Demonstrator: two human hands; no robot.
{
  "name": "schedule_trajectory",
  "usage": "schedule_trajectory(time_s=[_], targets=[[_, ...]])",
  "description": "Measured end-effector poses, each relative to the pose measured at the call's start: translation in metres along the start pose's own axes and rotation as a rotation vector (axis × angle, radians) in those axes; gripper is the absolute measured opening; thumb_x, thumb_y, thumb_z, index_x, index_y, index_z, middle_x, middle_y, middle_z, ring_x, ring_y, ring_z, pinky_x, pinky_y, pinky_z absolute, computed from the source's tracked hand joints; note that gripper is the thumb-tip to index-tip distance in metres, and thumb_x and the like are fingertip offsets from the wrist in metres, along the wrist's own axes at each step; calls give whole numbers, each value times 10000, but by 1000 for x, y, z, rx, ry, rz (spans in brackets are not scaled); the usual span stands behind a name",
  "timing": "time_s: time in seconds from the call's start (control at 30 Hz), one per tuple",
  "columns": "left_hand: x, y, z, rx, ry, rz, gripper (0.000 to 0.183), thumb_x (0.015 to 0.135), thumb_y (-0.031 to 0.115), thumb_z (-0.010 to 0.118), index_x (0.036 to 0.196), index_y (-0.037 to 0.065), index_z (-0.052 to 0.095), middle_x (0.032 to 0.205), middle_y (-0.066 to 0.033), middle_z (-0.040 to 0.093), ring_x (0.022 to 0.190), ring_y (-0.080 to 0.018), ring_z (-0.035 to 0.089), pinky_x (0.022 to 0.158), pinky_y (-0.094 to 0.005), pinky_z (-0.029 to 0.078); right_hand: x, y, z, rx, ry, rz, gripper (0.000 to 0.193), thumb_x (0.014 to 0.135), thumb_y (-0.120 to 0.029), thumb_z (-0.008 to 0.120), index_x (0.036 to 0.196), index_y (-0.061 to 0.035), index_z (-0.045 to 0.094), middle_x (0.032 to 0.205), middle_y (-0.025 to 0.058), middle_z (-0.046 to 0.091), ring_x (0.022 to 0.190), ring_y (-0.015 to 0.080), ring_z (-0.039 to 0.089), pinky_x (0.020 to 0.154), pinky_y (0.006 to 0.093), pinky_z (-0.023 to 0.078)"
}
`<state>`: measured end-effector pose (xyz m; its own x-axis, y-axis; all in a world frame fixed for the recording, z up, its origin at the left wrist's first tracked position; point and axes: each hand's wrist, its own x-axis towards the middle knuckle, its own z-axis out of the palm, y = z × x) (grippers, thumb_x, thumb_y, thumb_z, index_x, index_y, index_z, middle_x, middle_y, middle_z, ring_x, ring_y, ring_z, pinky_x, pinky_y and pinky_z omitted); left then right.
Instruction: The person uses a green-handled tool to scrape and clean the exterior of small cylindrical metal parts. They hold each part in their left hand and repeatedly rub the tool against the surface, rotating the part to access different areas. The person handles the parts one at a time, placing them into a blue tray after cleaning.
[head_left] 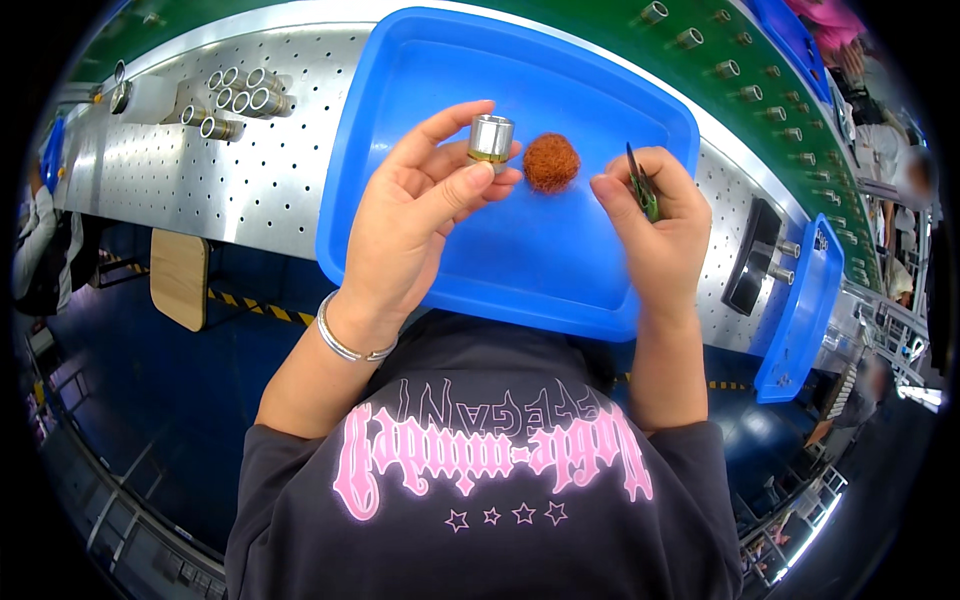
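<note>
My left hand [415, 205] is closed round a short metal cylinder [491, 137], holding it between thumb and fingers above the blue tray [470, 285]. The cylinder is shiny silver with a yellowish band near its lower end, and its upper opening shows. My right hand [660, 205] grips a small pointed tool [642, 185], dark at the tip and green lower down; its exact kind I cannot make out. That tip points up and away from me. Between the two hands a reddish-brown ball of wiry scouring material [551, 163] lies in the tray.
Several metal cylinders [240, 98] stand on the perforated metal table at left. At right are a black holder [752, 256], two cylinders [785, 260] beside it and a smaller blue tray [803, 320]. More cylinders line the green belt [690, 70] beyond. A wooden stool [180, 278] is lower left.
</note>
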<state>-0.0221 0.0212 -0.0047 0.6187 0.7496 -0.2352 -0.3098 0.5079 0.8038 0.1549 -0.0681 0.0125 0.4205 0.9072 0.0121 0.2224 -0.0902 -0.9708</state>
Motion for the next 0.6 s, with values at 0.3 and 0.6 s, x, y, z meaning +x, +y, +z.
schedule_trajectory(time_s=[0.3,0.6], targets=[[0,-4,8,248,-123,95,493,861,10,569,1322,10,392,1090,-144,591,991,-170,586,869,-265,472,23,-12,-5,-205,-100,-147,213,750,-55,692,951,1,651,801,52,602,742,121,566,622,218,437],[-3,-5,7,215,-126,91,511,854,28,590,1322,12,385,1090,-154,589,960,-176,601,838,-265,485,23,-10,2,290,-199,75,85,789,-70,673,824,-1,637,734,32,610,679,109,569,629,228,459]])
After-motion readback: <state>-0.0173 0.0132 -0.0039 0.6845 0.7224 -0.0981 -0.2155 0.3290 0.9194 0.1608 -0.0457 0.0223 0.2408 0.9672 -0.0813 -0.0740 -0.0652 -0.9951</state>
